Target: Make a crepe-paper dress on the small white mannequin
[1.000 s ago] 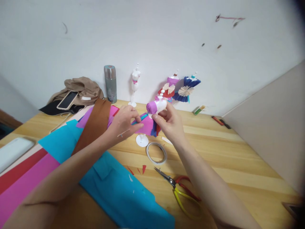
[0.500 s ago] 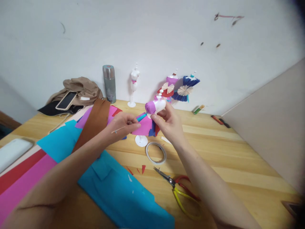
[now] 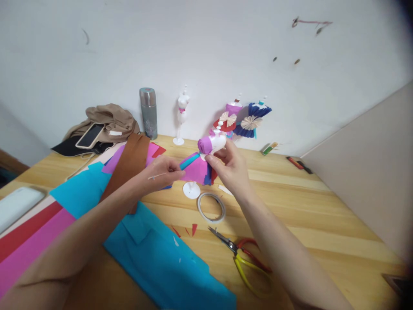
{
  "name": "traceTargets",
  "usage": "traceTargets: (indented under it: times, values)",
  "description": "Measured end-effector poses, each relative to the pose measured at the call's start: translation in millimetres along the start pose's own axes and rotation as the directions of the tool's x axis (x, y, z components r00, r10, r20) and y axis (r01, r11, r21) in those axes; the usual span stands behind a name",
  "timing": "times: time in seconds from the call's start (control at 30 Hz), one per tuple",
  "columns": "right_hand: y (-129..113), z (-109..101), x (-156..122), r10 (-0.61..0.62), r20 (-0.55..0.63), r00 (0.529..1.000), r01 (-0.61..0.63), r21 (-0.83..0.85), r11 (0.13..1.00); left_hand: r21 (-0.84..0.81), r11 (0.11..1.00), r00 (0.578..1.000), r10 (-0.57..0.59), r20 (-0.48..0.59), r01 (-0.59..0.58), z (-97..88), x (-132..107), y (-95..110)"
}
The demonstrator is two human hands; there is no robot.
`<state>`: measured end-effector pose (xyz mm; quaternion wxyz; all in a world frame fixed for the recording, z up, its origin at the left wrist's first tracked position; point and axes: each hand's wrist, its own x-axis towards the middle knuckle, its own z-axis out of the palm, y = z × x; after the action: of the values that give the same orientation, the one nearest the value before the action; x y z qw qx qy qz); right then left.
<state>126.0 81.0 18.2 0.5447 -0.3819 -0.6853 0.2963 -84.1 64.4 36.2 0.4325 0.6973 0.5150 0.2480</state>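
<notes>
Looking down from my head view, I hold the mannequin (image 3: 217, 144) tilted over the desk (image 3: 290, 193), my right hand (image 3: 230, 165) wrapped round its white torso; my left hand (image 3: 164, 171), apart from it, pinches the blue strip (image 3: 190, 160) at its lower end, by the pink skirt (image 3: 196, 171). A hard tug there could, I judge, tear the skirt or pull the strip loose. The flask (image 3: 148, 114) behind stands capped, its contents hidden.

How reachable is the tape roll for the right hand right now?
Probably not right away: the right hand holds the small mannequin. Once freed, likely yes: the tape roll lies uncovered on the table close by.
</notes>
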Motion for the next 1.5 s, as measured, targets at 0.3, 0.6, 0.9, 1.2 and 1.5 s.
traceTargets:
  times: [0.3, 0.6, 0.9, 1.2, 1.5]
  values:
    - [10, -6, -4, -0.032, 0.042, 0.999, 0.032, 0.005, 0.999, 0.05, 0.997, 0.991, -0.071, 0.11, 0.066, -8.5, 2, -10]
    - [4, -21, -18, -0.007, -0.077, 0.997, 0.005, -0.03, 1.0, 0.332, 0.938, 0.992, 0.068, 0.105, -0.099, -18.4, -1, -30]
    - [-7, -27, -84, -0.011, -0.1, 0.995, -0.008, -0.186, 0.983, 0.515, 0.856, 0.991, 0.037, -0.131, 0.037, -11.7, -19, -22]
    - [9, 17, -148, -0.17, 0.457, 0.873, 0.332, -0.304, 0.893, 0.564, 0.813, 0.949, 0.049, -0.31, 0.143, 3.9, -15, -62]
    - [4, 23, -168, -0.14, 0.671, 0.728, 0.508, -0.39, 0.768, 0.763, 0.64, 0.952, 0.28, -0.126, -0.087, 33.8, -7, -103]
